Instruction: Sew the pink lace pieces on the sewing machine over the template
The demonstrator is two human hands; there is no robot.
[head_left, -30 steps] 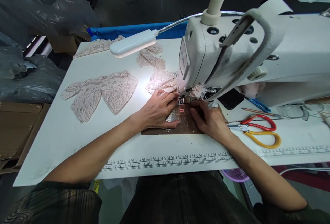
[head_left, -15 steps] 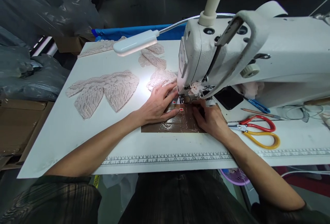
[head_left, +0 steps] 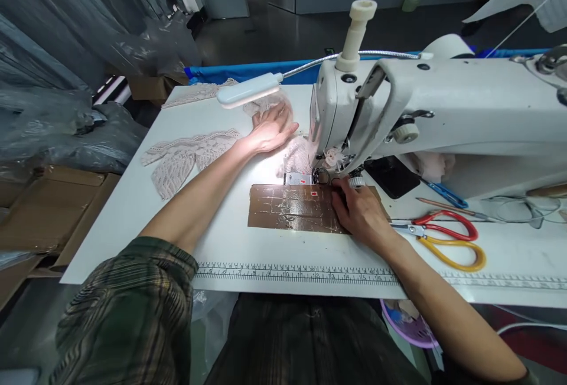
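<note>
My left hand (head_left: 271, 130) reaches across to the back of the table, fingers stretched out flat over small pale pink lace pieces (head_left: 257, 105). Another lace piece (head_left: 297, 156) lies beside the needle area of the white sewing machine (head_left: 330, 101), partly hidden by the machine head. Close to the presser foot (head_left: 319, 176), my right hand (head_left: 362, 211) rests with its fingers curled in; what they pinch, if anything, is hidden. Brown tape (head_left: 290, 208) covers the table in front of the needle, just left of this hand.
A larger lace piece (head_left: 170, 169) lies under my left forearm, and a lace strip (head_left: 195, 95) at the back. Scissors (head_left: 447, 237), a dark phone (head_left: 392, 175) and blue snips (head_left: 447, 194) lie right. A lamp (head_left: 250, 91) overhangs the table. A ruler (head_left: 296, 273) runs along the front edge.
My left hand has left the lace by the needle and moved back and left onto the small lace pieces. My right hand stays near the presser foot. The view has shifted slightly.
</note>
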